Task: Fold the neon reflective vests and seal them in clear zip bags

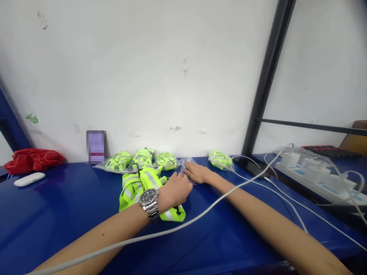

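My left hand [176, 190], with a metal watch at the wrist, is closed, its fingers curled at the near left edge of a clear plastic bag [187, 160]. My own hand hides its fingertips. Fingers stretched out, my right hand [197, 173] lies flat on the same bag. Under and beside my left wrist spreads a loose neon-yellow reflective vest [130, 193] with silver stripes. Behind it, along the wall, sit several bagged yellow bundles, including one bundle [166, 161] just left of the clear bag. Another bagged bundle [220, 159] lies to the right of my right hand.
A white cable [177, 228] crosses in front of my forearms. On the right are a power strip with chargers [312, 172] and a dark phone [249, 167]. A phone [96, 147] leans on the wall; a red bag [34, 160] and white case [29, 179] lie left.
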Demonstrator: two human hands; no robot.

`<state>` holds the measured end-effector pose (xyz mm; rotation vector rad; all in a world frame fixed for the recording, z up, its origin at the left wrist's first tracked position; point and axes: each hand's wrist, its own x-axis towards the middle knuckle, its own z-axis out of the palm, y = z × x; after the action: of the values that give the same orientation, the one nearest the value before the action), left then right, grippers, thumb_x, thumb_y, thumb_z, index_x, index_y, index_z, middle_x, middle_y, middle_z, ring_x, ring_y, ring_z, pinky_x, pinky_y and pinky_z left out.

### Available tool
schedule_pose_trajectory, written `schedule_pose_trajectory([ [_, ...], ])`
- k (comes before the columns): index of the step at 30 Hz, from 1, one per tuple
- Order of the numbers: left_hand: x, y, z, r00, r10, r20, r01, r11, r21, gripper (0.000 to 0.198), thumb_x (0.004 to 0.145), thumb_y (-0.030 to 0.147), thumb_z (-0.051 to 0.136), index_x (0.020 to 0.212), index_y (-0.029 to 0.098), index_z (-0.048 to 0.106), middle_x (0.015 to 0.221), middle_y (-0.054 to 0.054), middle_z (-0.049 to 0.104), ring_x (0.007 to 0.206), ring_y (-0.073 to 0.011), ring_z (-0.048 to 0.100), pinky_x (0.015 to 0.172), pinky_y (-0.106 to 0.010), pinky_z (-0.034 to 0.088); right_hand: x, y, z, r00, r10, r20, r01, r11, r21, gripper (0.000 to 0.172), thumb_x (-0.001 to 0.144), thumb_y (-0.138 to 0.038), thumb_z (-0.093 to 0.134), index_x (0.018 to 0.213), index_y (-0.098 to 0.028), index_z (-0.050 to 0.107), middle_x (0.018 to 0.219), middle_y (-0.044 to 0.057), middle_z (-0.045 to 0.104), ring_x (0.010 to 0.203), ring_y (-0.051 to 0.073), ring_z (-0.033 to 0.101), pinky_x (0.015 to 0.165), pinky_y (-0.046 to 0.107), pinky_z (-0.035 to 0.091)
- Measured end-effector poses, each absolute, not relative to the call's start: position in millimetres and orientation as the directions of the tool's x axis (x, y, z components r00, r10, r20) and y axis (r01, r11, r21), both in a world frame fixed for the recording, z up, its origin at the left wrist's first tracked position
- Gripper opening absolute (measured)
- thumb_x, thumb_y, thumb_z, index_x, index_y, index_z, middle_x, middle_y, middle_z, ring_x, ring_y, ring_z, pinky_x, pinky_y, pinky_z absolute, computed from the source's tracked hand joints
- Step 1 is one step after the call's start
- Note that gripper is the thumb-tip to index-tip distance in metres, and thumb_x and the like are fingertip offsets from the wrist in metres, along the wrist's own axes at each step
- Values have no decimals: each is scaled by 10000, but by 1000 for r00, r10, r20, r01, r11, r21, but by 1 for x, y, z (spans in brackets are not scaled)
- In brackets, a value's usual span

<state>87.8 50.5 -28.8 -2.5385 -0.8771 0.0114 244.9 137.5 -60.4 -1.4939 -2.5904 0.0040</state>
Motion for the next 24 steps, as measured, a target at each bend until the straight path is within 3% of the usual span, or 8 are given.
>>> schedule_pose_trajectory([
  [3,82,46,-9,812,511,281,582,-684,-440,230,905,169,401,915,97,619,945,-148,617,895,-263,561,785,-397,421,243,145,-56,-503,849,163,854,517,-61,470,973,-338,311,1316,-58,468,1357,198,502,1255,277,477,1018,368,371],
  [7,55,44,27,764,458,455,638,-643,-424,339,962,239,301,851,126,601,822,-92,580,755,-198,522,724,-353,402,240,143,-48,-455,846,278,874,484,-44,401,986,-320,299,1212,-91,537,1244,192,577,1153,275,548,952,361,395],
  [11,4,48,38,677,606,418,734,-597,-323,432,975,341,256,911,126,625,822,-100,586,749,-212,535,706,-350,403,232,126,-35,-335,844,419,914,399,-73,500,1007,-326,157,1068,-67,580,1060,236,631,992,300,607,832,383,406],
  [15,-46,52,19,508,821,261,859,-507,-75,574,960,518,233,1279,125,504,1073,-153,629,984,-272,582,820,-364,423,213,89,-21,-415,791,450,849,514,-119,522,1010,-432,153,977,-167,602,953,89,671,861,189,617,753,284,411],
  [17,-61,52,8,525,837,152,849,-529,-22,741,892,637,339,1447,147,300,1316,-175,536,1167,-305,524,898,-358,405,199,66,-17,-569,688,451,668,706,-235,485,988,-503,234,1097,-181,580,1047,78,654,921,188,599,773,282,417],
  [20,-69,49,-3,529,841,113,847,-532,0,985,788,722,454,1504,168,66,1410,-190,450,1236,-338,479,926,-374,399,183,41,-17,-663,658,357,581,753,-308,650,883,-650,387,1280,-145,487,1187,161,592,1046,285,551,837,375,421],
  [22,-68,46,-7,526,838,145,848,-531,-4,972,787,706,477,1504,209,50,1362,-183,500,1198,-337,510,927,-416,403,179,35,-18,-701,641,312,510,757,-409,612,904,-610,380,1270,-134,497,1166,162,600,1028,284,552,853,397,423],
  [24,-67,43,-11,547,814,195,831,-556,-7,866,809,644,510,1491,247,152,1302,-160,551,1145,-319,546,919,-437,415,182,37,-20,-721,620,309,376,725,-577,449,973,-452,302,1200,-158,553,1139,116,621,1000,238,568,868,373,431],
])
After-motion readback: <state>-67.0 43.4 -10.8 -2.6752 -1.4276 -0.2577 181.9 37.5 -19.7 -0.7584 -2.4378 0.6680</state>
